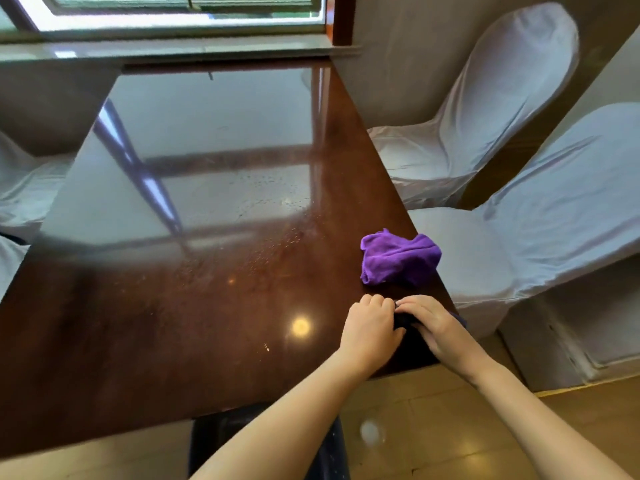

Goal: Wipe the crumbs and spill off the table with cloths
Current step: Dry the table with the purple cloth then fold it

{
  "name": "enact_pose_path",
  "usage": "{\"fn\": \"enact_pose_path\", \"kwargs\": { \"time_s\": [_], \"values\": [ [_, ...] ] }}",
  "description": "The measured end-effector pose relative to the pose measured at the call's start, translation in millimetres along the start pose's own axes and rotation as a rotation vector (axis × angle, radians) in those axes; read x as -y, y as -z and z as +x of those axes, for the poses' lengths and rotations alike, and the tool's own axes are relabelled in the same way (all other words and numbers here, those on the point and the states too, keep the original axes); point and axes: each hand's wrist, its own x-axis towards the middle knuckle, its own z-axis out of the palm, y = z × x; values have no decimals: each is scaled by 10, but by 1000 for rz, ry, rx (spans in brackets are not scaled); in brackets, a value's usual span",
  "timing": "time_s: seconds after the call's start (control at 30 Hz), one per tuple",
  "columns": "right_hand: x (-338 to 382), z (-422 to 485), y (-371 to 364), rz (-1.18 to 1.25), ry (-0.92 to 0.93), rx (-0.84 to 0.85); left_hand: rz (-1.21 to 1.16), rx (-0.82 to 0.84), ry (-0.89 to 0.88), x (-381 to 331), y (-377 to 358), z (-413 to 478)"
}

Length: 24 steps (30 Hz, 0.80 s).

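Shiny brown wood fills most of what I see, a big bench (173, 323) that mirrors the window (180, 15) at its far end. White covered chairs (519, 98) stand along the right side, and I see part of another on the left.

Near the middle of the bench I see tiny drops and specks, the spill (277, 209), spread in a loose patch. I cannot tell crumbs from drops.

A purple cloth (398, 259) lies bunched up by the right edge of the bench, just past my hands. Nothing touches it.

My left hand (370, 332) and my right hand (433, 327) sit close together near the right front corner of the bench. Both have their fingers curled down onto a dark cloth (403, 322) that lies between and under them. My left hand is bent into a loose fist on the cloth's left side. My right hand lies flatter, with its fingertips meeting the left hand's fingers. A small purple bit pokes out past my right hand at the bench edge.

Most of the dark cloth is hidden, so I cannot tell its shape.

Below the bench I see a shiny tan floor (450, 427).
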Motion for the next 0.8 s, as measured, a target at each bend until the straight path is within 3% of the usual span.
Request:
{"fn": "enact_pose_path", "kwargs": {
  "time_s": [0.13,0.27,0.33,0.47,0.53,0.63,0.8],
  "values": [
    [-200,14,-20,142,-85,28,71,24,-2,-19,-125,123],
    [-276,83,88,250,-101,179,35,-36,10,93,-104,172],
    [-312,190,206,260,-71,97,23,-120,60,140,-56,251],
    [-510,576,338,-21,-132,-152,39,-217,202,171,-5,512],
    [-603,757,307,-203,-239,-42,41,-196,238,181,-10,645],
    [-677,917,185,-282,-311,94,96,-76,232,188,-40,817],
    [-580,1051,170,-250,-233,-47,114,-45,270,266,48,919]
  ]
}}
